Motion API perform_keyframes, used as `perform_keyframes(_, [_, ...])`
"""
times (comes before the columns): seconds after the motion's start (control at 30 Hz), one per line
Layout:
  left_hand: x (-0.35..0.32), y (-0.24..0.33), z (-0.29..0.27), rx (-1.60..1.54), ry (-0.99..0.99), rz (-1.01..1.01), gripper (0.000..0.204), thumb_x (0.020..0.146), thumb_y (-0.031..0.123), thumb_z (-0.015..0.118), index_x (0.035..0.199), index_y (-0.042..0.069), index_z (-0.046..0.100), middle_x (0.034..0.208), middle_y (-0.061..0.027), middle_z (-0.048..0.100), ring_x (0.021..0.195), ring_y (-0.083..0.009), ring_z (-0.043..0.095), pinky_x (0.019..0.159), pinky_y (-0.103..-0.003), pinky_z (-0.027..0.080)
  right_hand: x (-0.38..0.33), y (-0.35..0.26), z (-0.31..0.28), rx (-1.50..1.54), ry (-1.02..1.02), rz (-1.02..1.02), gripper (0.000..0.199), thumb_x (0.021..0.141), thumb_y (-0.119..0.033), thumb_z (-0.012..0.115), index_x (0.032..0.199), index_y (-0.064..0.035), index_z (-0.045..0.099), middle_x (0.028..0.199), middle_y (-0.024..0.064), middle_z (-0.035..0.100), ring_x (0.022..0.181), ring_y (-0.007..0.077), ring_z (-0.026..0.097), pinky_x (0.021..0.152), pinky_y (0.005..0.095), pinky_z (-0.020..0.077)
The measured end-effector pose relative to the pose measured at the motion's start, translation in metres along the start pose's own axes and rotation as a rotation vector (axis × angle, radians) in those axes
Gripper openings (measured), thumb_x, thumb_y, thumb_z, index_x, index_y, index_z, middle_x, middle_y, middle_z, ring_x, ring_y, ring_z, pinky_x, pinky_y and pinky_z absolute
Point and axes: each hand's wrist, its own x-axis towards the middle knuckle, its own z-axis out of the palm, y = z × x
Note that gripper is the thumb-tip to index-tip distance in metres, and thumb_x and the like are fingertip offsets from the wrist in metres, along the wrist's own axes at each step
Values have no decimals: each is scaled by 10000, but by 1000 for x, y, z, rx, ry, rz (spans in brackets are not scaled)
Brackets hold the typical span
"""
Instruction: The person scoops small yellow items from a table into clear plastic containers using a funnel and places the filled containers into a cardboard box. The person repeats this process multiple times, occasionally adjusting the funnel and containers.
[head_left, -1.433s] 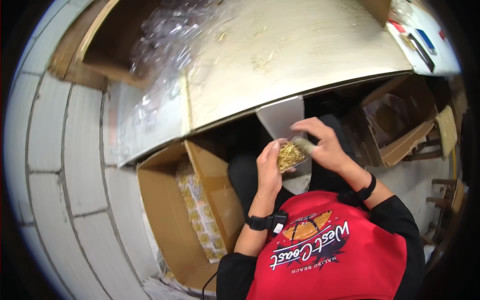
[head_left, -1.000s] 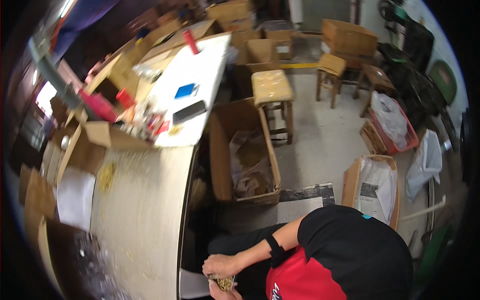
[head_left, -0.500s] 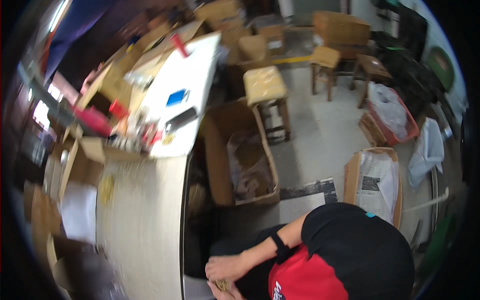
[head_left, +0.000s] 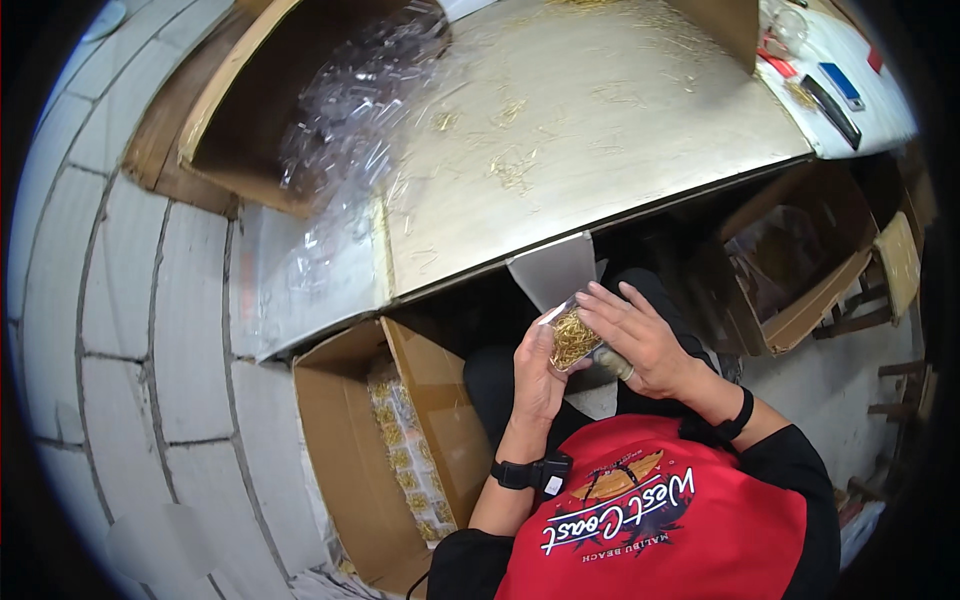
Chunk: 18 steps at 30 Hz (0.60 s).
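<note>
While the left hand and right hand both clasp a small clear plastic bag of thin gold pins over the lap, near the table edge, an open brown cardboard box on the left floor holds rows of similar filled packets. Farther left, a second open carton spills crumpled clear bags. Loose gold pins litter the pale tabletop.

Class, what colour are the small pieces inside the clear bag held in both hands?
Gold, seen through the clear bag; the head view shows it.
</note>
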Motion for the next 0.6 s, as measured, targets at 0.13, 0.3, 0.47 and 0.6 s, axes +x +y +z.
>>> perform_keyframes(0.13, [0, -3, -8, -18, 44, 49, 404, 1010, 303, 316, 1211, -7, 480, 1168, -136, 562, 1050, -211, 582, 839, -351, 529, 6, -10, 16, -261, -275, -121, 532, 874, -308, 550, 1335, -73, 429, 1427, 99, 375, 1343, 234, 328, 1097, 508, 179])
perform_keyframes(0.3, [-2, -6, -17, -54, 83, 62, 379, 1010, 283, 318, 1178, -8, 494, 1116, -131, 584, 989, -202, 606, 816, -329, 530, 11, -7, 21, -302, -286, -95, 498, 874, -317, 548, 1287, -48, 477, 1339, 115, 476, 1305, 239, 383, 1090, 507, 212])
perform_keyframes(0.47, [-2, -1, -11, 10, 120, 61, 374, 1008, 280, 325, 1155, -16, 501, 1086, -132, 592, 948, -196, 619, 800, -320, 535, 8, -7, 28, -265, -297, -136, 510, 870, -315, 556, 1285, -30, 476, 1331, 127, 481, 1286, 252, 405, 1077, 473, 257])
perform_keyframes(0.6, [6, -14, -19, 38, 127, 117, 343, 1002, 254, 359, 1136, -24, 508, 1060, -125, 595, 940, -185, 618, 799, -310, 533, 10, -3, 33, -198, -257, -106, 517, 863, -300, 573, 1287, -23, 473, 1329, 142, 477, 1278, 267, 414, 1073, 474, 264])
